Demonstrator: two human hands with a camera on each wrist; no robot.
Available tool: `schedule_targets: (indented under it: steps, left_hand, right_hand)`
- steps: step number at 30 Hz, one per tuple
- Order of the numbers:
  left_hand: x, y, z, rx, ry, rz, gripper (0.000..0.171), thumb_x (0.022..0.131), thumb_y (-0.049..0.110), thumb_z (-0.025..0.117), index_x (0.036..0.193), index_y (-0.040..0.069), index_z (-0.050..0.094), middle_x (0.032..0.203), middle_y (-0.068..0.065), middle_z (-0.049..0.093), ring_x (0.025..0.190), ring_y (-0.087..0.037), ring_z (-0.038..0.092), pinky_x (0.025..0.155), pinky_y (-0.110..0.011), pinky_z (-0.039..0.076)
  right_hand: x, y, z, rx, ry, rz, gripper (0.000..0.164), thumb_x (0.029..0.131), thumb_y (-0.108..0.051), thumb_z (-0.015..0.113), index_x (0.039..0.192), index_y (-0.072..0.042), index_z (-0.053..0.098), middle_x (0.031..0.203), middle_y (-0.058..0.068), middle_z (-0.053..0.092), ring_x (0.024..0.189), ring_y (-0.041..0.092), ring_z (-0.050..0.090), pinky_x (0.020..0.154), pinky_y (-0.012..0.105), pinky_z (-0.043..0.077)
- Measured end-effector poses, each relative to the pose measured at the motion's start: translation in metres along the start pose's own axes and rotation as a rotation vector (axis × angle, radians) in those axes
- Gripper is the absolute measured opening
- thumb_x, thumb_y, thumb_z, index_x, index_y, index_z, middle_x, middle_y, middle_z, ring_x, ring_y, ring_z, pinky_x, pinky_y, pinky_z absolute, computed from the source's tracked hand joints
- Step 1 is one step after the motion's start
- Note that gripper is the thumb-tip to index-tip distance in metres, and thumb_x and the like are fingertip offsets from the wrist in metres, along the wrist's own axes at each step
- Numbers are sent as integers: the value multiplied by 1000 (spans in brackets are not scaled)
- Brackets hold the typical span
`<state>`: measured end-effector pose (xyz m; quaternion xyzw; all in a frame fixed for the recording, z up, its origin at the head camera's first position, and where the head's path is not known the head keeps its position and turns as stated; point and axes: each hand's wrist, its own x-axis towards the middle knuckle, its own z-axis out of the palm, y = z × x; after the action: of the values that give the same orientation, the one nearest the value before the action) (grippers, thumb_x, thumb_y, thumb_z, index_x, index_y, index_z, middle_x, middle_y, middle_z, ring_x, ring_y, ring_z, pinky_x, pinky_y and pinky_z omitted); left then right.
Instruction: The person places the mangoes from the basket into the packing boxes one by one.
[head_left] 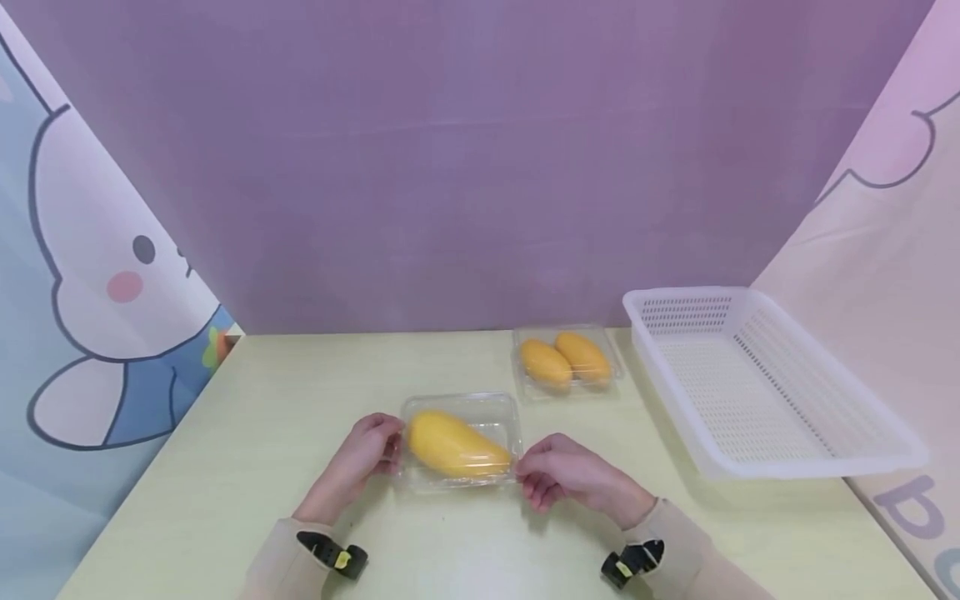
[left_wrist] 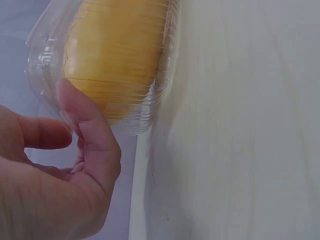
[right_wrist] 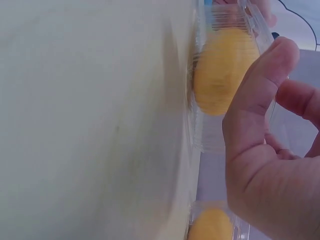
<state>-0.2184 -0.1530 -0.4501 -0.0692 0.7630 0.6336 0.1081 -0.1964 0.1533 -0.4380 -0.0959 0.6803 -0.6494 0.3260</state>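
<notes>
A clear plastic clamshell box (head_left: 498, 408) with one large yellow mango (head_left: 457, 446) inside sits on the table in front of me. My left hand (head_left: 371, 450) pinches the box's left edge with thumb and fingers. At the lower right corner, my right hand (head_left: 566, 475) grips the rim, its other fingers curled below. Through the ribbed wall the mango (left_wrist: 117, 50) shows close to the left fingertips. The right wrist view has the thumb and a finger at the edge of the same box (right_wrist: 210, 132).
Farther back stands a second clear box (head_left: 536, 387) holding two smaller orange-yellow mangoes (head_left: 583, 358). A white perforated plastic basket (head_left: 675, 400) takes up the right side of the pale table (head_left: 300, 375). Behind the table rises a purple backdrop (head_left: 450, 167).
</notes>
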Motion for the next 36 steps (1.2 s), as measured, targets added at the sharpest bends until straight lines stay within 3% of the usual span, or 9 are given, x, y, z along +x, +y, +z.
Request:
schedule_targets:
  steps: [7,18,28,36]
  left_hand:
    - [7,0,0,19,14,-5,26,98,21,45,112,-1,50,81,-9,53,66,-19,52,57,-30,48]
    - [10,1,0,27,29,-6,30,98,24,47,114,-1,49,80,-8,55,65,-18,54,60,-30,50]
    - [1,3,-3,22,-14,17,28,96,18,47,112,-5,50,76,-8,55,62,-18,54,57,-29,51]
    - [-6,2,-5,24,-46,21,34,87,8,50,117,-6,45,83,-14,55,66,-21,56,62,-33,52]
  right_hand:
    - [2,1,0,20,2,-17,17,85,-13,62,80,3,62,64,4,60,51,10,56,48,22,50]
    - [6,3,3,35,92,-32,18,86,-12,61,83,6,61,66,5,60,52,12,56,51,23,51]
    - [19,0,-1,34,151,-31,20,85,-10,60,85,10,60,64,4,59,51,12,56,51,24,51]
    - [26,-1,-4,18,192,-30,22,85,-11,57,88,11,60,64,4,58,51,13,56,51,24,51]
